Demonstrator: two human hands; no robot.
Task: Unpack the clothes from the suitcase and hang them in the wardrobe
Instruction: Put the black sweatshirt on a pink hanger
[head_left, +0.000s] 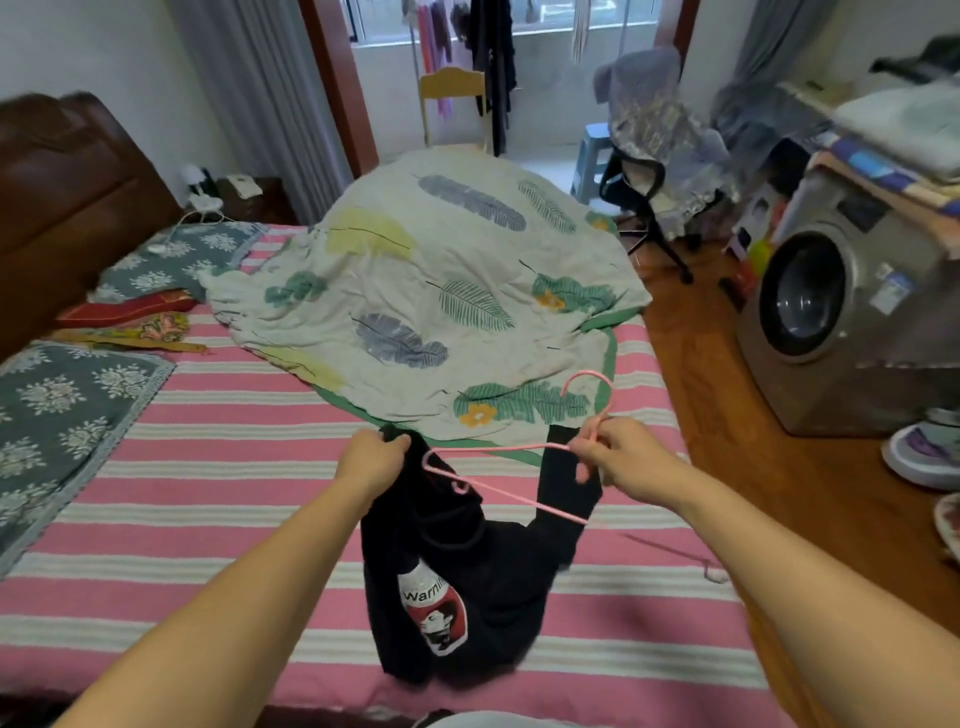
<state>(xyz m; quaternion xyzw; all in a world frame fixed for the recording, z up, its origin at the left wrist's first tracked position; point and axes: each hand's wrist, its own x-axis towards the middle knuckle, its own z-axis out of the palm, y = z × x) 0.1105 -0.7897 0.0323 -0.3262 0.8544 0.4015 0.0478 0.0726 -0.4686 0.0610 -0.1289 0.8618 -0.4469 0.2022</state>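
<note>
Left hand (375, 457) bunched tight on top edge of black T-shirt (457, 587), fingers curled round cloth, lifting it over near edge of bed (208, 467). Shirt hanging crumpled, red and white print facing up near its lower left, bottom resting on striped cover close to near edge. Pink hanger (498, 483) crossing shirt's upper part, one shoulder end tucked by left hand, bar running down to right, hook sticking up toward leaf-print quilt (441, 291) in middle of bed. Right hand (618, 457) pinching hanger at neck just under hook, thumb and fingers closed on wire. Washing machine (831, 312) off right edge of bed, on floor. Suitcase and wardrobe not in view.

Step in hand, judged: threading hanger into shirt. To do well:
- keep left grip on collar or hem opening, spread it wide rather than bunched
- slide hanger end in through opening, not over loose folds
- hold neck pinch firm to stop twisting
- seat one shoulder first, then tilt and seat other
- lift clear of bed to let fabric drop straight
- check print side and seams square before carrying off

Risk: crumpled cloth snagging on hanger tip; sleeve caught inside.
</note>
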